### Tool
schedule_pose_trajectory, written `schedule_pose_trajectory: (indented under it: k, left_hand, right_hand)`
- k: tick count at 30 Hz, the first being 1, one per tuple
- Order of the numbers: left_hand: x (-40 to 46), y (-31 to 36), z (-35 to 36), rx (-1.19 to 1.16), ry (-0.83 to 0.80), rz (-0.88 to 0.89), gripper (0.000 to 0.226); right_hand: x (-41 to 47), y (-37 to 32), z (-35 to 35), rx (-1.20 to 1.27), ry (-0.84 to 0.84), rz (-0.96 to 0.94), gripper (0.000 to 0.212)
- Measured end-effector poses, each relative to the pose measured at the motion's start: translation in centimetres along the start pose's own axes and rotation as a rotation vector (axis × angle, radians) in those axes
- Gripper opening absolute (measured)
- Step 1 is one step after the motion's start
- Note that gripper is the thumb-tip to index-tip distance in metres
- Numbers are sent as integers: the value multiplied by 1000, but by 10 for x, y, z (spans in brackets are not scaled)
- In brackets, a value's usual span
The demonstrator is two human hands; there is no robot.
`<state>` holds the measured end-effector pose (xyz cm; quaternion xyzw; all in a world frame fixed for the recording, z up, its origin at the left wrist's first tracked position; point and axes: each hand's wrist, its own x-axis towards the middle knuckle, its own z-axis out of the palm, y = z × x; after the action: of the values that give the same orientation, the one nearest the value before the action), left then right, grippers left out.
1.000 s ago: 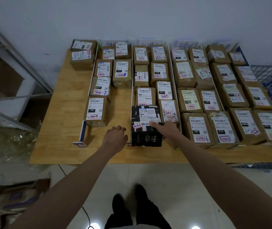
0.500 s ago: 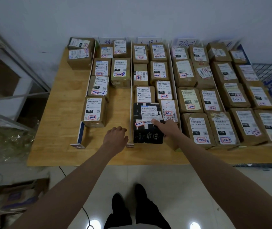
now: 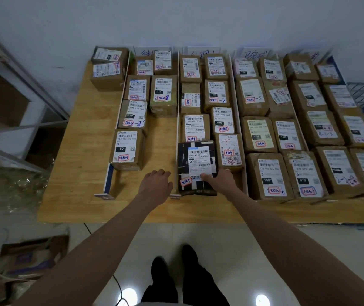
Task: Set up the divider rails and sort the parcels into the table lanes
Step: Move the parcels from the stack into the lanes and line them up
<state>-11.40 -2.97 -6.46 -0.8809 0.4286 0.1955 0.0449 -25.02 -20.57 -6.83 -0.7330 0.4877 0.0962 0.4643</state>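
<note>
A black rectangular parcel with white tape strips and a white shipping label [image 3: 196, 167] is seen lying flat at the near end of the second lane on the pale wooden desk [image 3: 75, 173], just right of a thin white divider rail [image 3: 177, 120] and touching the brown cardboard parcel with a white label [image 3: 195, 127] behind it. The right hand [image 3: 222, 180] is laid on the near right corner of the black parcel with its fingers extended across the label, so the grip is open and pressing rather than closed round anything. The left hand [image 3: 156, 181] is rested on the bare desk in the first lane, just left of the rail's near end, fingers loosely spread and nothing held. The step in hand is judged to be the seating of this parcel in its lane. To do it well, the push should be kept straight along the lane so that the parcel is not skewed against the rail, and the rail should be steadied by the left hand if it is seen to shift. The parcel should be stopped flush against the box behind, label up and readable. Beyond, rows of brown labelled boxes are packed in the lanes to the right, and a second white and blue divider rail [image 3: 108, 180] is set along the left lane's outer edge.
</note>
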Motion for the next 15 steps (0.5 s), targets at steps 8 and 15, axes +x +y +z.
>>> schedule_pose_trajectory:
  k: [8, 15]
  left_hand:
    - [3, -1, -2, 21, -4, -16, 46]
    - [1, -2, -43, 25, 124, -57, 46]
  right_hand:
    - [6, 2, -6, -76, 15, 5, 43]
    - [-3, -56, -41, -441, 267, -295, 49]
